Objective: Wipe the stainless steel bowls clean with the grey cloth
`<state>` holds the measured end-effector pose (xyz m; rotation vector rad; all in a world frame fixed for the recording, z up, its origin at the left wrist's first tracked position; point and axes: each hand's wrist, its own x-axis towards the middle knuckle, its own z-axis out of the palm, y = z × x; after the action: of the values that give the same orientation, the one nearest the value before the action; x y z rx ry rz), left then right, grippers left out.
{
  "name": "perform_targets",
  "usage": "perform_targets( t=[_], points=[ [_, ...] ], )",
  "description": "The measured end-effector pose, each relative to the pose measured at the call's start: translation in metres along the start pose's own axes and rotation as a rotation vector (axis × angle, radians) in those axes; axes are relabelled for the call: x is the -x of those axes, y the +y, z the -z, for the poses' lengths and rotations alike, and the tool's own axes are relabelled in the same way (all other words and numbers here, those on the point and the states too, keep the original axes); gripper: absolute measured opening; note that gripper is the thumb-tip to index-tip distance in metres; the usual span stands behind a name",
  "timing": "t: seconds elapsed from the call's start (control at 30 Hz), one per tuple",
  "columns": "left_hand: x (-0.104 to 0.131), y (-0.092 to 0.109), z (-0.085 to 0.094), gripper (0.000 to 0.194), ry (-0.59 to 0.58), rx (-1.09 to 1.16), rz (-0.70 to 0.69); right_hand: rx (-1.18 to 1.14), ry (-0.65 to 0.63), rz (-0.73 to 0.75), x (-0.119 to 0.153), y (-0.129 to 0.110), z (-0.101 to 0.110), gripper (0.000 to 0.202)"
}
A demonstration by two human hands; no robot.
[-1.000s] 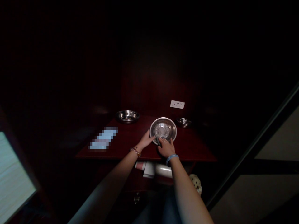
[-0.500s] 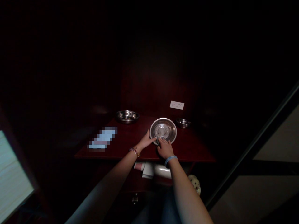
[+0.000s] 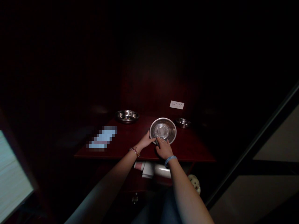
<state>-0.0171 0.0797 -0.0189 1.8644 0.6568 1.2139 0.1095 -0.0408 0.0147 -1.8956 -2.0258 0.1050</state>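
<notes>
A round stainless steel bowl (image 3: pixel 171 132) is tilted toward me above the dark red desk top (image 3: pixel 130 140), its shiny inside showing. My left hand (image 3: pixel 146 140) is closed on its left rim, thumb over the near edge. Over the near side of the bowl lies my right hand (image 3: pixel 164 148), its fingers reaching inside against the wall. A small dark grey patch shows beside and under those fingers; it may be a cloth, but I cannot make it out. A beaded bracelet is on my left wrist and a blue band on my right.
Behind to the left sits a wider steel basin (image 3: pixel 127 116). A smaller steel bowl (image 3: pixel 183 123) stands at the back right, below a white wall socket (image 3: pixel 177 105). A blurred-out pale sheet (image 3: pixel 102 138) lies on the left. Under the desk top are white items and a pink cup (image 3: pixel 139 165).
My right hand has slid slightly to the left along the inside of the bowl. My left hand and the bowl stay nearly in place.
</notes>
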Motion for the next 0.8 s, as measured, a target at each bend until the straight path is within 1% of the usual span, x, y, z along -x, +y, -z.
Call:
perform_targets(
  t=[0.13, 0.37, 0.6, 0.8],
  points=[
    [0.0011, 0.0039, -0.0007, 0.068, 0.005, 0.021, 0.018, -0.003, 0.014, 0.016, 0.0001, 0.0007, -0.0012, 0.062],
    [0.0017, 0.0063, -0.0013, 0.069, -0.005, 0.022, -0.012, -0.004, 0.039, 0.018, 0.0001, -0.0004, -0.0034, 0.062],
    [0.0015, 0.0022, -0.0004, 0.068, -0.008, 0.017, -0.024, 0.008, 0.027, 0.001, 0.0006, -0.0029, -0.0019, 0.062],
    [0.0021, 0.0044, 0.0000, 0.066, 0.008, 0.028, -0.008, 0.012, 0.007, -0.007, 0.0006, -0.0046, -0.0004, 0.062]
  ],
)
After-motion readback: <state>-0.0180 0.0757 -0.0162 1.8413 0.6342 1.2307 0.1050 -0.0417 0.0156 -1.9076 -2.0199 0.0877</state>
